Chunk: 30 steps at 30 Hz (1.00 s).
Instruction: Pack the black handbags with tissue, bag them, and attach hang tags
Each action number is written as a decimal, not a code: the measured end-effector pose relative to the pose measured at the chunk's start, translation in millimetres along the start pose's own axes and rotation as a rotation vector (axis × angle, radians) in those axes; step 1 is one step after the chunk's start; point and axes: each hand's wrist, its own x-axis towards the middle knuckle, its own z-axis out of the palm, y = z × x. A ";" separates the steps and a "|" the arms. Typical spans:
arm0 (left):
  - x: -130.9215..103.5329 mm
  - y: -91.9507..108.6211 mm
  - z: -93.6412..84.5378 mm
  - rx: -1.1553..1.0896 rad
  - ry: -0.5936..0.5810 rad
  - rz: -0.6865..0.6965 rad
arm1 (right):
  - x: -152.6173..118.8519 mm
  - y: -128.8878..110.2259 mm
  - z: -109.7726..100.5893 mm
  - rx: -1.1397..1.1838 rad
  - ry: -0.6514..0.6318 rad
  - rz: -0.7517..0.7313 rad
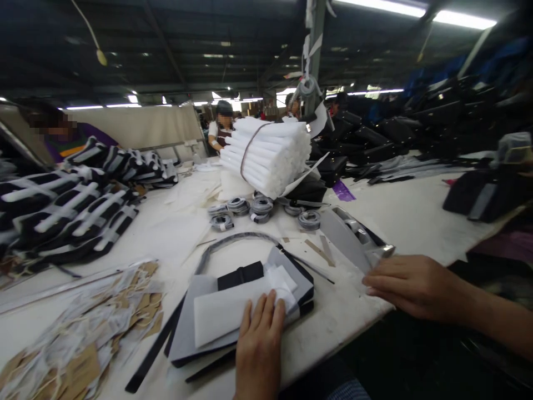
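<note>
My left hand (261, 341) lies flat with its fingers stretched over a folded white foam sheet (220, 319). Under the sheet is a handbag (187, 344) in black and light grey, lying on the table with its wrapped, arched handle (233, 239) pointing away from me. A black strap (156, 347) trails from the bag's left side. My right hand (410, 284) is at the table's front edge, thumb and fingers pinched together on what looks like clear tape. Just beyond those fingertips stands a grey tape dispenser (347, 236) with a metal cutting edge.
Brown tags in clear wrappers (83, 344) lie at left, before piled black-and-white bags (75, 205). Rolled grey straps (261, 206) sit before a tied stack of white foam (266, 153). Black bags (375, 130) heap at back right. Co-workers (220, 125) are across the table (408, 205).
</note>
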 end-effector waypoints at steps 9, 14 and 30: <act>10.8 10.8 3.2 -0.025 0.191 -0.103 | 165.0 1.1 51.1 0.297 -0.384 -0.299; 14.5 10.2 1.6 -0.023 0.254 -0.128 | 211.6 -2.5 92.6 0.210 -0.664 -0.386; 21.7 7.0 -5.2 -0.089 0.273 -0.120 | 239.5 -16.0 108.6 0.005 -0.856 -0.422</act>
